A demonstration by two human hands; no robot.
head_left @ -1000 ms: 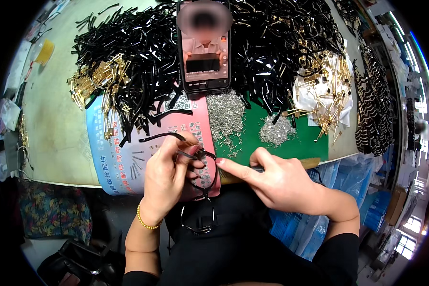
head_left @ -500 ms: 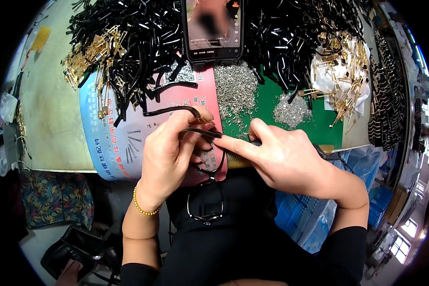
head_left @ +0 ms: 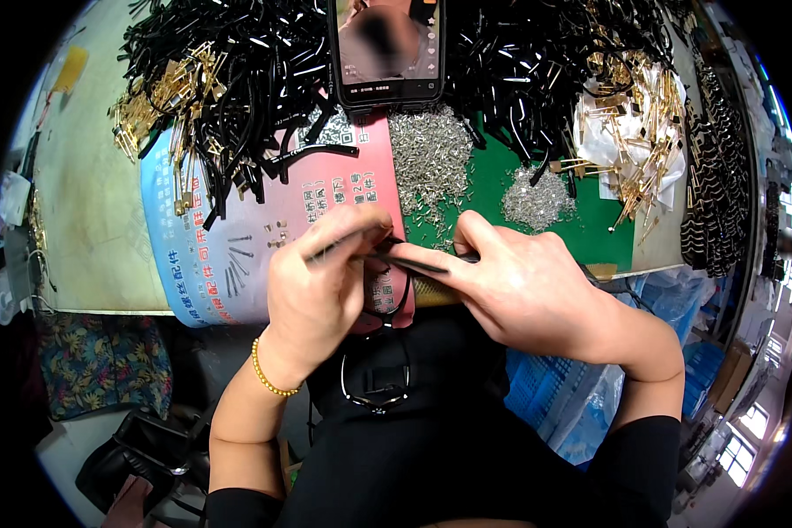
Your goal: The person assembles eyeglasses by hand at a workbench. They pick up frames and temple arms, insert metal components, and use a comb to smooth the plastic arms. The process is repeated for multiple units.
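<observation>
Two screw heaps (head_left: 431, 158) beyond hands (head_left: 326, 282).

phone (head_left: 387, 48), silver screws (head_left: 429, 158), gold pins (head_left: 638, 150) on bench.

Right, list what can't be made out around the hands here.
- Head view: the black part between the left hand and right hand is mostly covered by the fingers.
- The phone is cut off by the top edge, its screen blurred.
- The silver bits are too small to identify.

Two hands (head_left: 326, 290), one phone (head_left: 387, 48), two screw heaps (head_left: 429, 158)
</observation>
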